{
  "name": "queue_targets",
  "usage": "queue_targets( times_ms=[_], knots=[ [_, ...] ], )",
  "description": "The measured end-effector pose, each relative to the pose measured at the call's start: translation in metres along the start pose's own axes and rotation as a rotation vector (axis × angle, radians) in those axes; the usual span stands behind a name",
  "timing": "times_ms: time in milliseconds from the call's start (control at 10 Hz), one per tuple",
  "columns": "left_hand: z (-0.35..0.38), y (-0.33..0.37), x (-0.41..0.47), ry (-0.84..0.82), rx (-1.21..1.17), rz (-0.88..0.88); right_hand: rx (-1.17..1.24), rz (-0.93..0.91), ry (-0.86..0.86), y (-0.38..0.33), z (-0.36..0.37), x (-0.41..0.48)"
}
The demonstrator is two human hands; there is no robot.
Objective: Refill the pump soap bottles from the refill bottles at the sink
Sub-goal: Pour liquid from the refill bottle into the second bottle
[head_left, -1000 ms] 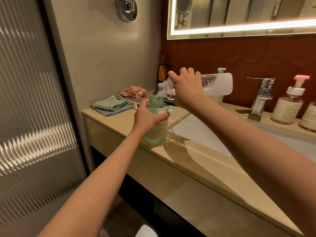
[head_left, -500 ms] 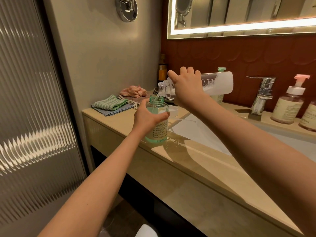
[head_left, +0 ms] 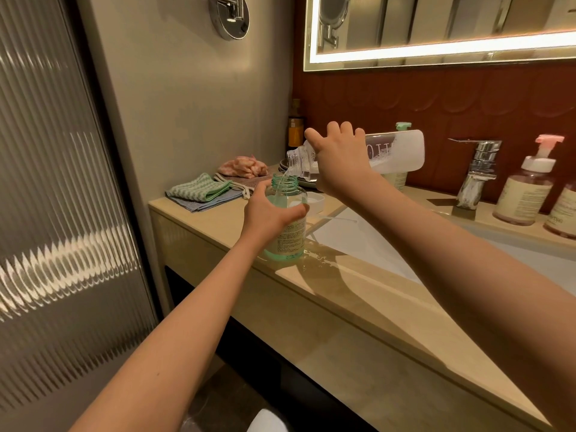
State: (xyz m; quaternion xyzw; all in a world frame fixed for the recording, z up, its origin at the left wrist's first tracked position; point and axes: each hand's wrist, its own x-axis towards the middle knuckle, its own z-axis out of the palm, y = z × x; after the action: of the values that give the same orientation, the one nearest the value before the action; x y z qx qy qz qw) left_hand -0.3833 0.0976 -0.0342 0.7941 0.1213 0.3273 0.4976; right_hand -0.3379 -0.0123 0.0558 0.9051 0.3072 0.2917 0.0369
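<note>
The uncapped green soap bottle is steadied on the counter by the left hand, wrapped round its shoulder. The refill bottle is gripped by the right hand, tipped nearly level above it. The stream is best centred over the neck; a spill is seen beside the base.

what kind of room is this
A bathroom, at the vanity counter; whether it is in a home or a hotel cannot be told. A chrome faucet stands over a built-in sink, a lit mirror hangs above, and a pump soap bottle sits on the back ledge.
</note>
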Motion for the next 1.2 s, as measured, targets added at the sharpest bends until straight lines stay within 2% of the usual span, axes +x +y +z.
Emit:
queue_targets(
  times_ms=[1200],
  knots=[
    [-0.0001, -0.0013, 0.0017, -0.002, -0.01, 0.005, -0.027, -0.005, 0.03, -0.0018, 0.0016, 0.0025]
  ],
)
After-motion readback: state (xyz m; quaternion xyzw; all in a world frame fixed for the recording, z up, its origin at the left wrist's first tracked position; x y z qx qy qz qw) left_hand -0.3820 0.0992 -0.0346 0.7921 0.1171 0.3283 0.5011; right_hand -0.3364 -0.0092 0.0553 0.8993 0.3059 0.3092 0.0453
